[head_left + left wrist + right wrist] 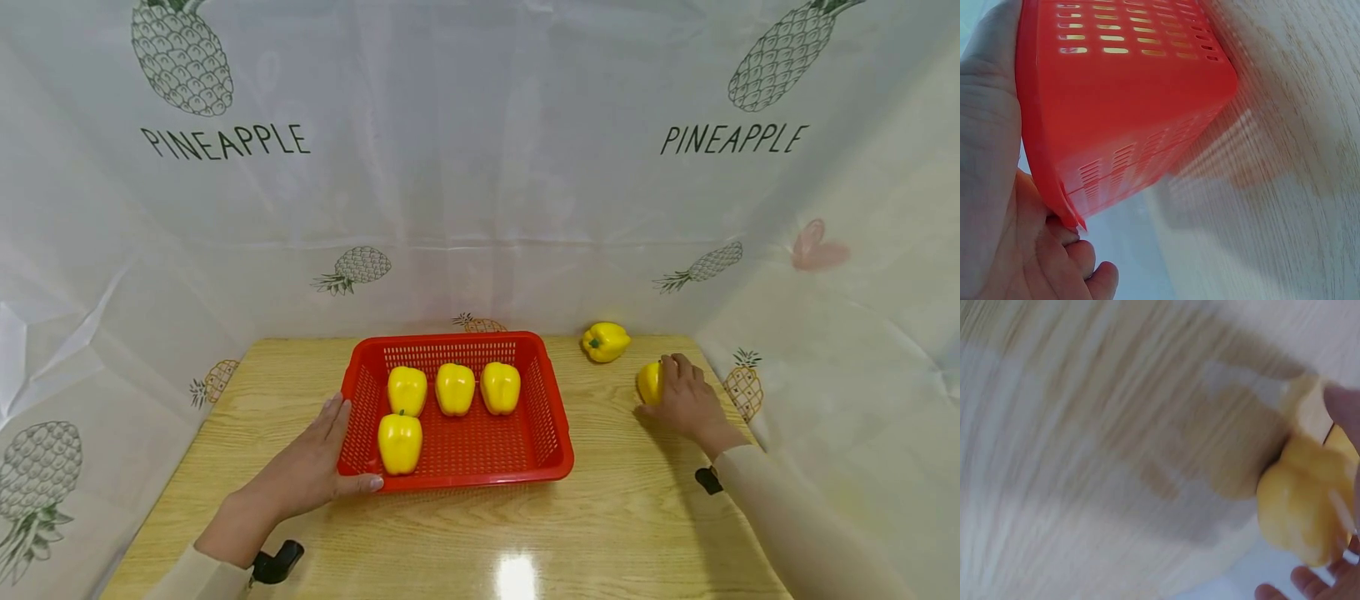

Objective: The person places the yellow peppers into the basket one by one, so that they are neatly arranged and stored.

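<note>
A red perforated plastic basket (480,482) stands on the table with several yellow bell peppers (401,443) inside, toward its left and back. My left hand (318,458) holds the basket's front left corner, thumb on the front rim and fingers along the left side. The left wrist view shows the basket wall (1116,94) close up, with the fingers (1060,262) bent at the rim. At the table's right, my right hand (686,400) grips another yellow bell pepper (648,383), thumb and fingers on opposite sides. In the right wrist view this pepper (1304,497) is partly covered by the hand.
One more yellow bell pepper (606,342) lies on its side near the back edge, between the basket and my right hand. The wooden table (600,517) meets a white pineapple-print sheet (480,167) at the back and sides.
</note>
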`<state>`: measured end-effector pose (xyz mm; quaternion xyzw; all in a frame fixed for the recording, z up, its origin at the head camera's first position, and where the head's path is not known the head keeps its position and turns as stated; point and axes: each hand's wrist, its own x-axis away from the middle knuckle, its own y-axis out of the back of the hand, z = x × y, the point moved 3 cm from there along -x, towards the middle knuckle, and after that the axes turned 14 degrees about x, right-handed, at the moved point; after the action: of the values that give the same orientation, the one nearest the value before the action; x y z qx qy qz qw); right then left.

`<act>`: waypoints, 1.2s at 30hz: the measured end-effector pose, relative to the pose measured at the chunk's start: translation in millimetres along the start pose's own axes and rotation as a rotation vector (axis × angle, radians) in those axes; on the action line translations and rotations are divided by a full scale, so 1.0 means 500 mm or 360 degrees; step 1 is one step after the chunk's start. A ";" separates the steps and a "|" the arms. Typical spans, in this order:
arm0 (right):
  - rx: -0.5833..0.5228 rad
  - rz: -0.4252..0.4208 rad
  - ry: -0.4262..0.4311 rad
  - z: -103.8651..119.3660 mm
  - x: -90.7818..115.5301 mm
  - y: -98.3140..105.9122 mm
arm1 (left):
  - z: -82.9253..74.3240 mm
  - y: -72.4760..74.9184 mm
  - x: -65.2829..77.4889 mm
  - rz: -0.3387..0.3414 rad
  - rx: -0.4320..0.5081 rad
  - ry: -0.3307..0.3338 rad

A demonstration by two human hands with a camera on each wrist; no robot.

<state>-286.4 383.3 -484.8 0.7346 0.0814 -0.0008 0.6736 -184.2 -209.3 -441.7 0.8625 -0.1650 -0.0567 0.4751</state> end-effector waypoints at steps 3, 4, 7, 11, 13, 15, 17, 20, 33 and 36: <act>-0.0003 0.0040 0.0140 -0.011 0.001 0.000 | 0.001 0.000 -0.001 0.0000 0.0002 0.0003; -0.0001 0.0051 0.0174 -0.015 0.001 0.001 | 0.002 0.000 -0.001 0.0003 0.0007 0.0009; 0.0012 0.0069 0.0253 -0.023 -0.001 0.004 | 0.003 -0.001 -0.002 0.0009 0.0009 0.0012; 0.0014 0.0085 0.0324 -0.026 -0.004 0.009 | 0.003 -0.001 -0.002 0.0013 0.0010 0.0015; 0.0015 0.0101 0.0340 -0.026 -0.005 0.009 | 0.003 -0.001 -0.002 0.0013 0.0012 0.0015; 0.0014 0.0118 0.0337 -0.026 -0.006 0.009 | 0.002 -0.001 -0.002 0.0010 0.0013 0.0007; 0.0008 0.0132 0.0330 -0.025 -0.006 0.010 | 0.001 -0.001 -0.001 0.0013 0.0013 0.0007; -0.0006 0.0136 0.0318 -0.023 -0.006 0.011 | 0.001 -0.001 -0.001 0.0020 0.0012 0.0015; -0.0124 -0.0028 0.0325 -0.006 -0.005 -0.003 | 0.000 -0.001 -0.001 0.0042 0.0048 0.0046; -0.0163 -0.0151 0.0358 0.004 -0.006 -0.003 | 0.001 0.000 -0.001 0.0041 0.0048 0.0048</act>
<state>-289.3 381.3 -486.0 0.6901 0.1910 0.0538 0.6960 -184.7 -209.6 -442.1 0.8680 -0.1699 -0.0352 0.4652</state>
